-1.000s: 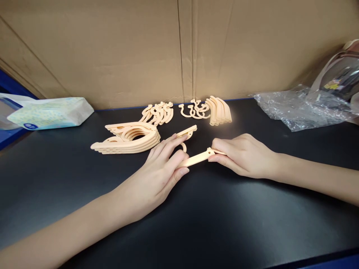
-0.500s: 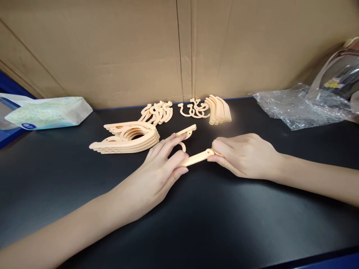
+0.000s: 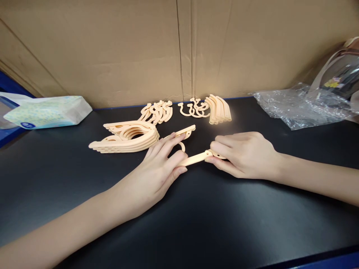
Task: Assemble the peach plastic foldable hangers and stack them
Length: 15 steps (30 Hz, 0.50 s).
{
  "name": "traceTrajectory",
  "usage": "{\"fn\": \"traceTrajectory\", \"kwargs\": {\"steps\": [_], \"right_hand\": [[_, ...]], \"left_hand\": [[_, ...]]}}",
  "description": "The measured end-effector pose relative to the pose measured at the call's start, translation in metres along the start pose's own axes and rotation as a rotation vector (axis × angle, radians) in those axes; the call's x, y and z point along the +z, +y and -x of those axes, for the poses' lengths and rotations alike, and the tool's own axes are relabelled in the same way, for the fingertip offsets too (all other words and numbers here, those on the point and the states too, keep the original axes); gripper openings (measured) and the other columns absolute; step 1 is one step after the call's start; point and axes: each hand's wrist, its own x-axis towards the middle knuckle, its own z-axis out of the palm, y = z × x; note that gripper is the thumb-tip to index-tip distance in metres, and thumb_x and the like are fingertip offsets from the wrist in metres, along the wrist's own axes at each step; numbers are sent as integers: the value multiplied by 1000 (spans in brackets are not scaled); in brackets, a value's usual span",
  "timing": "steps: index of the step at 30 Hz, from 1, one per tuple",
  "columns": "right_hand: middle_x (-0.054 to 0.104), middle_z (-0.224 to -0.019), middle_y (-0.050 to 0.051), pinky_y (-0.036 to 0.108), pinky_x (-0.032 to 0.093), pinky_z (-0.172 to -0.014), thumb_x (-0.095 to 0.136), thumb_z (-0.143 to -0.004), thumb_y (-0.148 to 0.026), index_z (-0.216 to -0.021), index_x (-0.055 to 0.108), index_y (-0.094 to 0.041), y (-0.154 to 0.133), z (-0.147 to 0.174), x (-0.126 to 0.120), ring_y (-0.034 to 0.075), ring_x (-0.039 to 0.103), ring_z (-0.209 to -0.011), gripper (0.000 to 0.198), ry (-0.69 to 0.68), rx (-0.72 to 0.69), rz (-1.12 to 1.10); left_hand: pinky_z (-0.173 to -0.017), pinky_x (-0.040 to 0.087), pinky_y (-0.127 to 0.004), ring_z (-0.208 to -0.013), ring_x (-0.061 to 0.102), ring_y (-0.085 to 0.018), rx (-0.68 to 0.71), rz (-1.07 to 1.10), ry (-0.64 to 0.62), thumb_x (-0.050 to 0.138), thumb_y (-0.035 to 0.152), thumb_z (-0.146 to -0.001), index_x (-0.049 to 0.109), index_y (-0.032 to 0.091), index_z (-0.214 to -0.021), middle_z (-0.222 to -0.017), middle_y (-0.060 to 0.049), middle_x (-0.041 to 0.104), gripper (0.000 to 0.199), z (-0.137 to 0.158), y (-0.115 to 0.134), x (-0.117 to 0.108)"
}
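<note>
My left hand is closed on a cream plastic folding hanger, its fingers lying over the middle and hiding much of it. One arm of the hanger points right from under the thumb, the other comes out beyond the fingertips, and a curved hook shows between them. My right hand pinches the right arm's end, where a small end piece with a hole meets it at a joint. Left of my fingers lies a stack of cream hangers.
Behind are several small curved pieces, loose hooks and a bundle of curved arms. A tissue pack lies at left. Clear plastic wrap and a transparent bag sit at right. A cardboard wall closes the back.
My right hand has shifted slightly left, and more of the end piece with its hole now shows beneath the fingers. The left hand has hardly moved.
</note>
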Motion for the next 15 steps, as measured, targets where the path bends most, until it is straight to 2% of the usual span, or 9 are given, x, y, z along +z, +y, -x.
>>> {"fn": "traceTrajectory", "kwargs": {"steps": [6,10,15], "right_hand": [[53,-56,-3,26,22,-47,39,-100,-35,-67,52,-18,0,1,1,9,46,-47,39,20,-2,8],[53,-56,-4,26,22,-47,43,-98,-35,-66,52,-18,1,1,1,9,46,-47,38,21,-8,5],[51,-53,-4,26,22,-45,45,-97,-35,-64,52,-19,0,0,1,8,45,-45,38,56,-8,30]], "left_hand": [[-114,33,-49,-146,22,-26,18,-27,-19,35,27,-103,51,21,-109,-140,-13,44,18,0,-2,0],[-114,33,-49,-146,23,-26,17,-18,-12,35,27,-103,50,22,-107,-136,-12,47,16,0,0,0],[-114,33,-50,-145,24,-27,26,-5,-17,36,26,-103,50,21,-108,-141,-12,44,16,0,1,-1]]}}
